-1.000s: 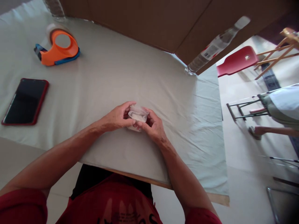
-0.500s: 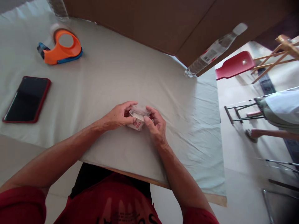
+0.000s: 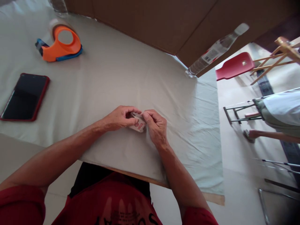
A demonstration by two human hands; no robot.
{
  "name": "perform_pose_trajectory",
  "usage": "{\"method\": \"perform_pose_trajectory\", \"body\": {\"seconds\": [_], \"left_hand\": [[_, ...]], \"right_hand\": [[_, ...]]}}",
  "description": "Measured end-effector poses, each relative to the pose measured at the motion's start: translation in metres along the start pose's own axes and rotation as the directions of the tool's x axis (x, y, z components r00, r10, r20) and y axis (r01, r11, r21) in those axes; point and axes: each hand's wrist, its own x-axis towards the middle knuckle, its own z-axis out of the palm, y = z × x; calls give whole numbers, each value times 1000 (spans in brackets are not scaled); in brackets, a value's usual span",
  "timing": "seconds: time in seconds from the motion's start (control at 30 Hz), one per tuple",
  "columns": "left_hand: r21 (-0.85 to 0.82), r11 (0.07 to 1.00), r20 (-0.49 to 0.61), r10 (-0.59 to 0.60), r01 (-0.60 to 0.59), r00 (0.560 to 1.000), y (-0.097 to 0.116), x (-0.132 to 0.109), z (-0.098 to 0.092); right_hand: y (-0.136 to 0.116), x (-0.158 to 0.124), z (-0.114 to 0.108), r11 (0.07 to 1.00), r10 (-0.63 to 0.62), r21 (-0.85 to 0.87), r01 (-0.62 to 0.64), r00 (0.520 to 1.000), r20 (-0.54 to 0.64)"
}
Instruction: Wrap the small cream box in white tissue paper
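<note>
Near the front edge of the cloth-covered table, a small white packet with red print (image 3: 140, 125) is between my two hands. My left hand (image 3: 120, 118) is closed round its left side, with the thumb on the printed face. At the packet's upper right, my right hand (image 3: 156, 126) pinches with thumb and index finger. Whether a bit of the packet is in that pinch is too small to tell.
An orange tape dispenser (image 3: 62, 45) and a dark phone with a red case (image 3: 25, 97) lie at the left. Behind stand a brown cardboard panel (image 3: 145, 22) and a plastic bottle (image 3: 214, 52). A seated person (image 3: 281, 107) is at the right, beyond the table.
My right hand's thumb and index finger have come together at the packet's top right corner. The packet's top now looks narrower, and the view has shifted slightly.
</note>
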Motion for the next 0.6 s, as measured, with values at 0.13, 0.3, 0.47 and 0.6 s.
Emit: {"method": "perform_pose_trajectory", "body": {"seconds": [0.13, 0.3, 0.47, 0.6], "left_hand": [[-43, 999, -10, -24, 24, 1000, -2, 2, -1], [-21, 1000, -26, 11, -12, 1000, -2, 1, -1], [72, 995, -8, 70, -69, 998, 1, -2, -1], [104, 993, -17, 65, -63, 998, 1, -3, 0]], "right_hand": [[4, 0, -3, 1000, -12, 3, 12, 999, -45], [13, 1, -9, 998, 21, 63, -21, 1000, 15], [11, 1, -6, 999, 29, 31, -29, 1000, 0], [7, -2, -1, 1000, -20, -20, 20, 1000, -24]]}}
